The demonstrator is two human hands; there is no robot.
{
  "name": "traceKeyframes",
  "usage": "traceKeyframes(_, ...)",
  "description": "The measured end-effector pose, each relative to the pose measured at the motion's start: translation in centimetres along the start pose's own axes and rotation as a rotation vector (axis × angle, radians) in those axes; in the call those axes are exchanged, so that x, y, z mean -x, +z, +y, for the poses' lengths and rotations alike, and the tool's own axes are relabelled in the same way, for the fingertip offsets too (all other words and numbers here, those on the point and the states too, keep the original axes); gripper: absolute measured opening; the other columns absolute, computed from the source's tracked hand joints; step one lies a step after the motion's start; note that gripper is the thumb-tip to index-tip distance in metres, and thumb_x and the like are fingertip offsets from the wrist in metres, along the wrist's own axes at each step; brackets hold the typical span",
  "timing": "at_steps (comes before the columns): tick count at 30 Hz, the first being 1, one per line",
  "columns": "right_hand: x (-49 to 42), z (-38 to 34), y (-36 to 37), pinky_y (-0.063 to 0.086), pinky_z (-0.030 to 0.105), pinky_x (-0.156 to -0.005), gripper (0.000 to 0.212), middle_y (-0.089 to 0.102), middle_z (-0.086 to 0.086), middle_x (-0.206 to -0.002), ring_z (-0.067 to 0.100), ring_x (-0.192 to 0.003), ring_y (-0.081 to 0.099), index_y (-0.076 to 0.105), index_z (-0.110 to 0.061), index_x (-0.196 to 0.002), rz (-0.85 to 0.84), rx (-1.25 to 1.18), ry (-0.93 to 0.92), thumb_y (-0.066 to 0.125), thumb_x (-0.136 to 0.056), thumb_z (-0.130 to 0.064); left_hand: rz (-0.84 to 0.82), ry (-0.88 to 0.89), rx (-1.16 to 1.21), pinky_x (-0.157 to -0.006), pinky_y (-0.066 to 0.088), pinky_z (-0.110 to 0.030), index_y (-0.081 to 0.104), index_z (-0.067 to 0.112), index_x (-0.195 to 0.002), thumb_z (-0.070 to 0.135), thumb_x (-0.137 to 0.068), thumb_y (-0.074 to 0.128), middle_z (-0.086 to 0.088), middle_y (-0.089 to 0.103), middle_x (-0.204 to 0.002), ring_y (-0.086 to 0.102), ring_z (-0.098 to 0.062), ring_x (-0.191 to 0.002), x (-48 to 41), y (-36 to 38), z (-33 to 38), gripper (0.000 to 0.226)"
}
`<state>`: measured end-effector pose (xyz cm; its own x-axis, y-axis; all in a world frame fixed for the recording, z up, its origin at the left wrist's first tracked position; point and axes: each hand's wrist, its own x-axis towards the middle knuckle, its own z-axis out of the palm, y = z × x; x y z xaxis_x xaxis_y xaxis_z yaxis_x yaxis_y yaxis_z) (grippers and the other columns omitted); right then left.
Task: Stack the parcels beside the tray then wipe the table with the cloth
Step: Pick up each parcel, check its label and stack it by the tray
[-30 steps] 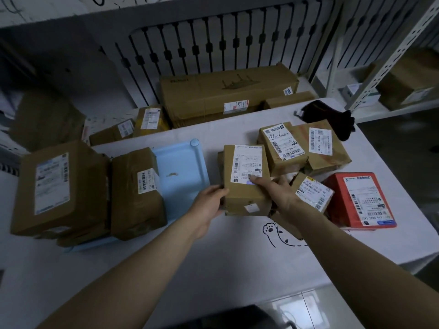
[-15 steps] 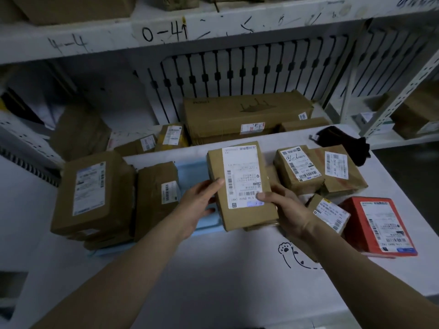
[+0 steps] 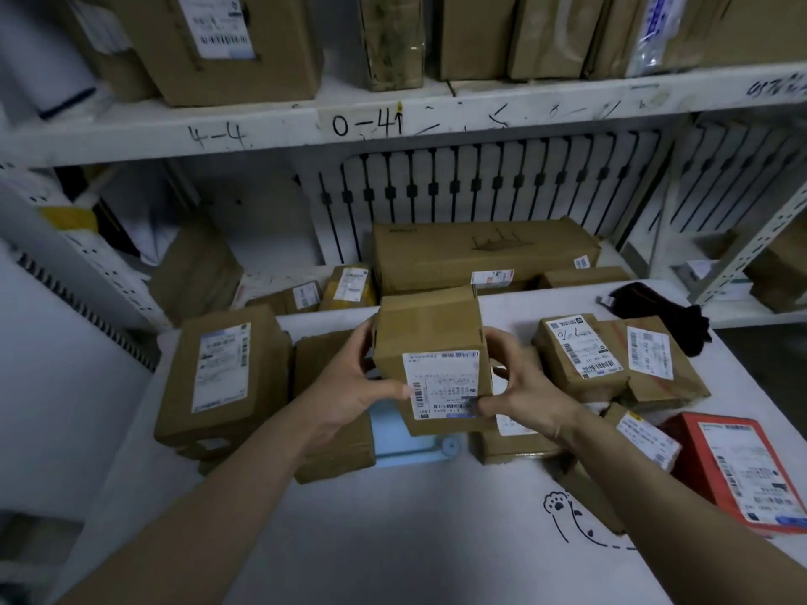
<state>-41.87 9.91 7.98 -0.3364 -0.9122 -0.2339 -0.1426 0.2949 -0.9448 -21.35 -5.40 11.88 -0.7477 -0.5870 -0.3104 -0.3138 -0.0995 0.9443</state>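
I hold a brown cardboard parcel (image 3: 430,338) up in the air above the light blue tray (image 3: 406,443), its white label facing me. My left hand (image 3: 349,386) grips its left side and my right hand (image 3: 519,386) grips its right side, thumbs on the label face. Two large brown parcels (image 3: 222,373) lie on the left part of the tray. More parcels (image 3: 611,360) lie on the white table (image 3: 393,539) to the right, among them a red one (image 3: 738,469). A black cloth (image 3: 668,312) lies at the table's far right.
A long brown box (image 3: 480,255) and small parcels (image 3: 349,288) lie on a low shelf behind the table. A white shelf board (image 3: 393,120) marked with numbers carries more boxes overhead. A metal rack (image 3: 760,238) stands at the right.
Both hands have lifted the parcel off the table and tipped it upright over the tray. My view has tilted upward, showing the upper shelf.
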Motion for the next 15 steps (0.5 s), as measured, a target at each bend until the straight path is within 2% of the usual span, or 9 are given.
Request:
traceKeyframes(2,-0.2,-0.2,0.2,0.040,0.041,-0.114,0.098,0.052,-0.009,-0.139,0.011,-0.134,0.045,0.036,-0.033,-0.140,0.014,0.016,-0.029,0.086,-0.059,-0.006,0.003,0.036,-0.017,-0.106,0.046,-0.049,0.035,0.038,-0.145,0.017,-0.052,0.089,0.006,0.062,-0.131,0.057,-0.018,-0.124,0.2,-0.4,0.6,0.110)
traceKeyframes(4,-0.4,-0.6,0.5,0.040,0.039,-0.112,0.100,0.051,-0.013,-0.140,0.011,-0.135,0.045,0.036,-0.036,-0.140,0.016,0.025,-0.052,0.089,-0.059,-0.011,0.008,0.069,-0.038,-0.107,0.046,-0.048,0.032,0.040,-0.146,0.018,-0.053,0.088,0.007,0.059,-0.135,0.055,-0.017,-0.126,0.5,-0.7,1.1,0.110)
traceKeyframes(7,-0.7,-1.0,0.6,0.049,0.021,-0.097,0.099,0.048,-0.008,-0.142,0.011,-0.133,0.046,0.035,-0.034,-0.141,0.021,0.038,-0.080,0.087,-0.065,0.002,0.020,0.123,-0.094,-0.108,0.044,-0.045,0.021,0.041,-0.151,0.013,-0.062,0.089,0.017,0.048,-0.140,0.047,-0.013,-0.132,0.9,-1.5,1.6,0.115)
traceKeyframes(9,-0.7,-1.3,0.7,0.047,0.007,-0.086,0.099,0.047,-0.005,-0.141,0.006,-0.130,0.046,0.033,-0.030,-0.143,0.014,0.060,-0.113,0.084,-0.067,0.007,0.032,0.154,-0.146,-0.110,0.043,-0.042,0.015,0.040,-0.153,0.009,-0.068,0.088,0.026,0.040,-0.139,0.040,-0.012,-0.137,1.0,-2.0,1.9,0.116)
traceKeyframes(10,-0.7,-1.3,0.7,0.045,0.003,-0.084,0.099,0.046,-0.004,-0.140,0.005,-0.130,0.045,0.032,-0.028,-0.144,0.017,0.076,-0.125,0.084,-0.068,0.008,0.038,0.168,-0.180,-0.109,0.044,-0.035,0.014,0.041,-0.153,0.010,-0.068,0.088,0.024,0.037,-0.142,0.036,-0.011,-0.140,1.1,-2.2,2.0,0.116)
traceKeyframes(12,-0.8,-1.5,0.7,0.046,0.004,-0.085,0.100,0.044,-0.004,-0.139,0.004,-0.127,0.046,0.030,-0.025,-0.146,0.024,0.096,-0.134,0.084,-0.068,0.008,0.045,0.194,-0.263,-0.096,0.044,-0.011,0.012,0.041,-0.154,0.012,-0.069,0.088,0.014,0.029,-0.151,0.031,-0.004,-0.138,1.2,-2.5,2.3,0.117)
traceKeyframes(13,-0.8,-1.7,0.7,0.048,0.009,-0.089,0.101,0.043,-0.004,-0.139,0.006,-0.127,0.046,0.030,-0.025,-0.146,0.026,0.102,-0.134,0.084,-0.068,0.007,0.047,0.210,-0.299,-0.091,0.044,-0.006,0.012,0.039,-0.154,0.011,-0.070,0.088,0.013,0.026,-0.151,0.031,0.002,-0.133,1.2,-2.5,2.6,0.116)
traceKeyframes(14,-0.8,-1.9,0.7,0.049,0.016,-0.095,0.103,0.042,-0.004,-0.139,0.009,-0.128,0.046,0.030,-0.026,-0.146,0.038,0.114,-0.138,0.086,-0.066,0.005,0.052,0.230,-0.338,-0.095,0.044,-0.009,0.012,0.039,-0.154,0.013,-0.069,0.088,0.013,0.025,-0.151,0.031,0.005,-0.130,1.3,-2.5,2.7,0.117)
traceKeyframes(15,-0.8,-1.9,0.7,0.048,0.025,-0.103,0.104,0.041,-0.004,-0.139,0.010,-0.130,0.045,0.031,-0.027,-0.146,0.059,0.137,-0.144,0.088,-0.063,0.001,0.059,0.250,-0.387,-0.106,0.042,-0.021,0.013,0.041,-0.154,0.017,-0.069,0.089,0.015,0.024,-0.152,0.030,0.003,-0.132,1.2,-2.5,2.8,0.117)
